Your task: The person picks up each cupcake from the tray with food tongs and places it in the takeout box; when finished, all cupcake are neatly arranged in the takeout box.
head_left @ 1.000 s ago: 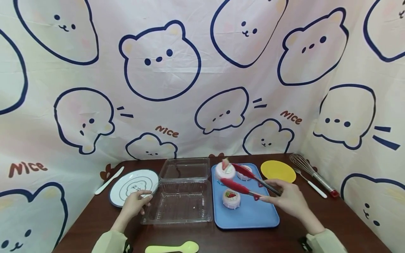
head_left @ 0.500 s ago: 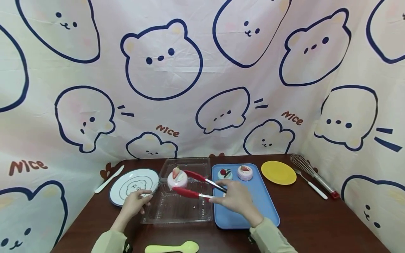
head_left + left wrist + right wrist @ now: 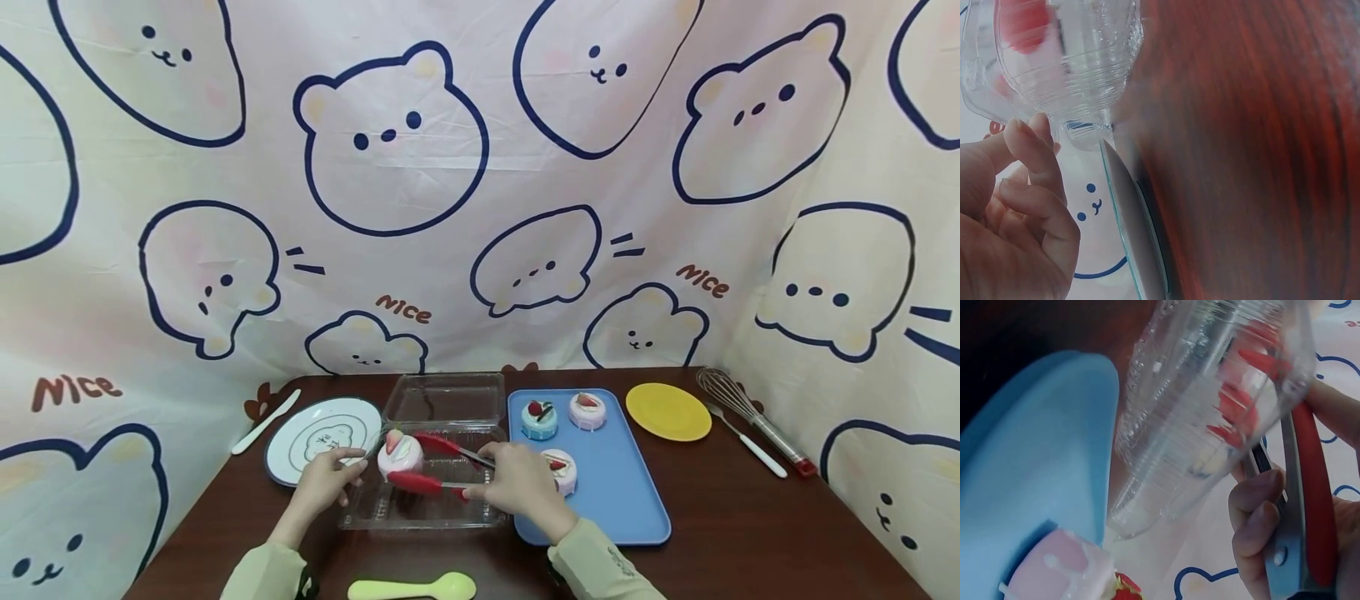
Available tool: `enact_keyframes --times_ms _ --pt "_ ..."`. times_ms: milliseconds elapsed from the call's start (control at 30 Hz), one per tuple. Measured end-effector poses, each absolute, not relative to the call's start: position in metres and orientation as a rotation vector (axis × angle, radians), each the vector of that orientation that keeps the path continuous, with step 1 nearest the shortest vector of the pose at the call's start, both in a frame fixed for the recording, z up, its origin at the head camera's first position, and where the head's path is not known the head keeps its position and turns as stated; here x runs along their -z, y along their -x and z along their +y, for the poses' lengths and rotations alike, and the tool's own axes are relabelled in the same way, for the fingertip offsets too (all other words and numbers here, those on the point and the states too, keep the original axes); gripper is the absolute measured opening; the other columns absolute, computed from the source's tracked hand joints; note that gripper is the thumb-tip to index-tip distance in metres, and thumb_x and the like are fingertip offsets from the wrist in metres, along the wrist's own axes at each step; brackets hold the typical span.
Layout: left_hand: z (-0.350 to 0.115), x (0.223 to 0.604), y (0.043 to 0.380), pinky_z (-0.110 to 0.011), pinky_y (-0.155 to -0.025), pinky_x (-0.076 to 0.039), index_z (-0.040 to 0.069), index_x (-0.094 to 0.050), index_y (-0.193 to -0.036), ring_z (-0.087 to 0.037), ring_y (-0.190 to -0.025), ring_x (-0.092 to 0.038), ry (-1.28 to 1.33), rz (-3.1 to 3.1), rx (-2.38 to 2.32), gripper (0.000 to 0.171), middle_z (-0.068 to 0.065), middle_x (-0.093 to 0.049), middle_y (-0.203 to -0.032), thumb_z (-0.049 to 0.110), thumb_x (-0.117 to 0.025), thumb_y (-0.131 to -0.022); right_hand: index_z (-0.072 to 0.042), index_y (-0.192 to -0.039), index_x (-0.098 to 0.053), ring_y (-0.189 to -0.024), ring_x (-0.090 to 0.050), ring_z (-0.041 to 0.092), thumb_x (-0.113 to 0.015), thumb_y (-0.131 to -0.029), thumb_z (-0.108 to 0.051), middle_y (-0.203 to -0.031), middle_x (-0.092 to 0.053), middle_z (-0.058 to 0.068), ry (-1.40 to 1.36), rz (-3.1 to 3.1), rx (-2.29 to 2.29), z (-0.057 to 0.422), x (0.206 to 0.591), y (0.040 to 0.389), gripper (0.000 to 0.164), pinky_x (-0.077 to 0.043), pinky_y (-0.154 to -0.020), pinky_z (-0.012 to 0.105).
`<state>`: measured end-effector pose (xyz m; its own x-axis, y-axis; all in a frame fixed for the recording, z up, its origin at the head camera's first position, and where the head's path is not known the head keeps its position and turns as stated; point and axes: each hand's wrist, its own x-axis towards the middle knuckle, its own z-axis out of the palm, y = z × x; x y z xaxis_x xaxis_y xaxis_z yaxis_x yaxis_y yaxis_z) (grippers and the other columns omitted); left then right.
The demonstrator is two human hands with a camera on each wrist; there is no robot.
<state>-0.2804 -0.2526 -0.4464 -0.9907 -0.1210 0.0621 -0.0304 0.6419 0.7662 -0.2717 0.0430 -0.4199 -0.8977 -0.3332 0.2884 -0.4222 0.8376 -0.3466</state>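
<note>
My right hand [image 3: 521, 483] grips a pair of red-tipped tongs [image 3: 416, 482]. Between the tong tips is a small pinkish-white cake [image 3: 401, 458] topped with a strawberry piece, inside or just over the left part of the clear plastic container [image 3: 420, 525]. At the container's left edge, my left hand [image 3: 322, 485] pinches the rim with its fingertips, other fingers curled. The right wrist view shows the tongs' red handle [image 3: 1315, 506] in the palm and the red tips through the clear wall. How the cake's base meets the container floor is hidden.
Right of the container lies a blue tray [image 3: 630, 500] with a blue cake [image 3: 539, 421] and two pinkish cakes, one partly behind my right hand. Around stand a white plate [image 3: 288, 454], white knife [image 3: 266, 422], green spoon [image 3: 412, 588], yellow plate [image 3: 669, 412], fork [image 3: 750, 442] and whisk [image 3: 757, 421].
My right hand has carried the cake in the tongs leftward from the blue tray, then lowered it at the container's left part. My left hand has stayed at the container's rim.
</note>
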Motion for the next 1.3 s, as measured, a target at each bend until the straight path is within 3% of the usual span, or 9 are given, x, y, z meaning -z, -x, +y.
enact_keyframes --times_ms 133,400,1300 --pt "-0.252 0.445 0.281 -0.030 -0.043 -0.041 -0.001 -0.060 -0.112 -0.016 -0.037 -0.048 -0.130 -2.750 1.263 0.033 -0.002 -0.060 -0.061 0.017 -0.060 -0.085 -0.017 -0.107 -0.065 -0.041 -0.038 0.009 -0.072 -0.065 -0.055 -0.051 -0.043 -0.011 -0.579 -2.810 -0.581 0.039 0.422 0.274 0.057 -0.030 -0.036 0.028" --pt "-0.248 0.444 0.282 -0.034 -0.045 -0.044 -0.002 -0.060 -0.111 -0.015 -0.037 -0.048 -0.093 -2.740 1.274 0.031 -0.002 -0.060 -0.061 0.016 -0.060 -0.085 -0.015 -0.103 -0.066 -0.044 -0.040 0.009 -0.073 -0.064 -0.054 -0.059 -0.047 -0.009 -0.518 -2.828 -0.589 0.033 0.419 0.274 0.056 -0.032 -0.038 0.026" --pt "-0.250 0.444 0.277 -0.035 -0.045 -0.043 -0.002 -0.059 -0.113 -0.016 -0.037 -0.048 -0.100 -2.736 1.262 0.032 -0.003 -0.062 -0.062 0.015 -0.059 -0.086 -0.013 -0.098 -0.068 -0.044 -0.041 0.012 -0.073 -0.064 -0.054 -0.048 -0.043 -0.008 -0.506 -2.879 -0.514 0.022 0.422 0.271 0.054 -0.032 -0.040 0.028"
